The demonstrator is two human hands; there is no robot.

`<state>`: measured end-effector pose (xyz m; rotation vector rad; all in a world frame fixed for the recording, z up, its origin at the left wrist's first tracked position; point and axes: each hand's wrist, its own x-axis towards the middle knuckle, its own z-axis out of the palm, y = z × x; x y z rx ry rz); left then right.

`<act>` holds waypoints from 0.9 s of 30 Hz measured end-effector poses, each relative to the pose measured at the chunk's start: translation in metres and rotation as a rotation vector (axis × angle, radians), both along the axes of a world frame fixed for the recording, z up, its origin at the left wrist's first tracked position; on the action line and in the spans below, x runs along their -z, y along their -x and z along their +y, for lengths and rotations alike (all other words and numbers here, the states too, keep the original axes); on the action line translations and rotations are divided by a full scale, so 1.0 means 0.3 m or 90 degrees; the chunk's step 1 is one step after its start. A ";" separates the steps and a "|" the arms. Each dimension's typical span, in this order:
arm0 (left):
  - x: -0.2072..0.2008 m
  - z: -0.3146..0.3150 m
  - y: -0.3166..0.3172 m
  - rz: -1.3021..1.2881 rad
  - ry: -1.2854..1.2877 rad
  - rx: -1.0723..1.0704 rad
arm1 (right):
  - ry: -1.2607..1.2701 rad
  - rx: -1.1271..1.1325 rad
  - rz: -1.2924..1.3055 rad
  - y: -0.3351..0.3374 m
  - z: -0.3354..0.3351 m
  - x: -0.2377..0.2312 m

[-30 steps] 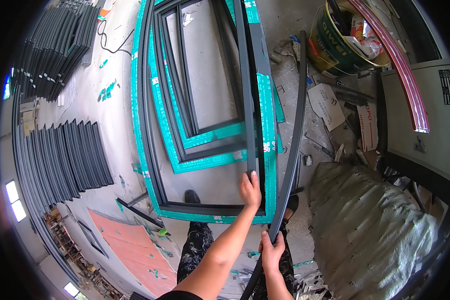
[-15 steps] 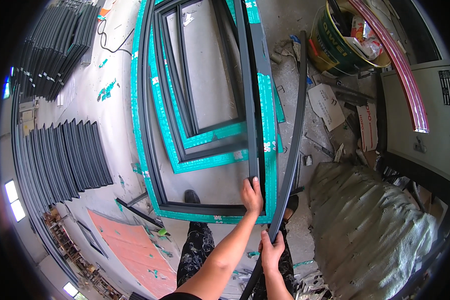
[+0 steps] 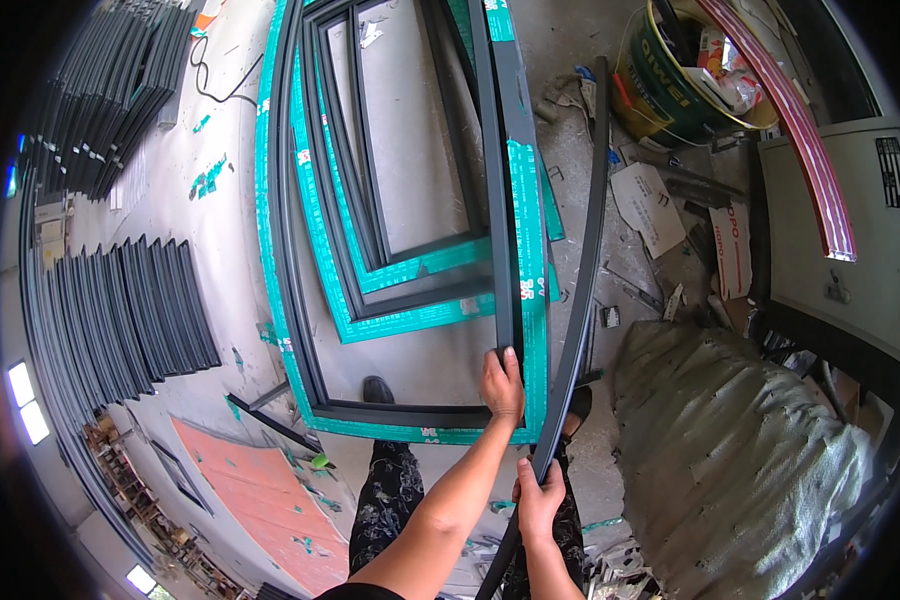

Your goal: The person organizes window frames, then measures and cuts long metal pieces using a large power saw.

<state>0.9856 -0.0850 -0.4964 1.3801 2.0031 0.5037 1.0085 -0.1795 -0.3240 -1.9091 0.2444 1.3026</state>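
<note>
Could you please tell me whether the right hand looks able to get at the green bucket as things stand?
Probably not: the right hand is holding a long dark strip, and the green bucket stands well ahead, near the strip's far end, seemingly too far to reach.

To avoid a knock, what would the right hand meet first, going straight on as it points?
The right hand, holding the dark bar, would probably meet the large frame's green-taped near right corner, though depth is unclear.

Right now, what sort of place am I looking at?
Probably a workshop making window or door frames: a large dark frame with green covering, rows of dark pieces at the left, and scattered green scraps.
</note>
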 end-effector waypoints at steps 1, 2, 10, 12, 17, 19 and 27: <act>0.000 -0.006 -0.003 -0.001 0.002 0.001 | 0.002 0.001 -0.001 -0.002 -0.005 0.002; -0.006 -0.005 -0.007 -0.008 0.000 0.002 | 0.003 0.000 0.000 -0.004 -0.008 0.006; 0.035 0.031 0.029 -0.099 0.052 0.035 | 0.025 -0.050 0.002 0.004 0.005 0.008; 0.005 0.053 0.010 -0.123 0.063 0.104 | 0.039 -0.035 0.016 -0.018 0.019 -0.012; 0.074 0.051 0.020 -0.130 0.028 0.120 | 0.038 -0.009 0.009 -0.029 -0.006 0.012; 0.083 0.047 0.025 -0.135 0.047 0.116 | 0.046 -0.021 -0.015 -0.034 -0.012 0.011; 0.082 0.050 0.023 -0.112 0.081 0.119 | 0.041 -0.016 -0.017 -0.032 -0.017 0.015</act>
